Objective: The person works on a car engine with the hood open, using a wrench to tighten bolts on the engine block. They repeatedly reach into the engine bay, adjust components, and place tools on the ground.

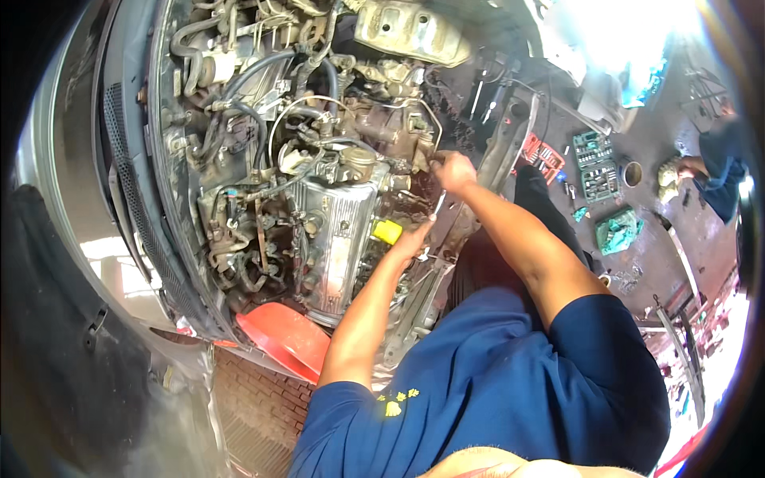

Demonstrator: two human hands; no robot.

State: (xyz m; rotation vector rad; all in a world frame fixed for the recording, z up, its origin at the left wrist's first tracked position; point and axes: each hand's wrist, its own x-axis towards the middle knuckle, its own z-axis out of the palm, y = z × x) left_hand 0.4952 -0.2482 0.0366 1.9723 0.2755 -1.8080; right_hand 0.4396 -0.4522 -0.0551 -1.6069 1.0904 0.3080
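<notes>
A thin, shiny metal rod (440,204), perhaps a tool's shaft, runs between my two hands along the front edge of an open engine bay. My right hand (455,172) is closed around its far end, fingers curled. At its near end is my left hand (414,240), thumb against the rod and the other fingers mostly hidden. What the rod's ends look like is covered by the hands. Just left of my left hand sits a bright yellow block-shaped piece (388,232). Beside it lies the ribbed metal engine cover (339,239), with a round cap (358,165) at its far end.
Hoses and wiring crowd the engine bay. A red basin (285,338) is wedged at its near left. On the floor to the right lie a green socket case (598,166), a red tool case (543,158) and a green bag (619,231). Another person (721,171) works at the far right.
</notes>
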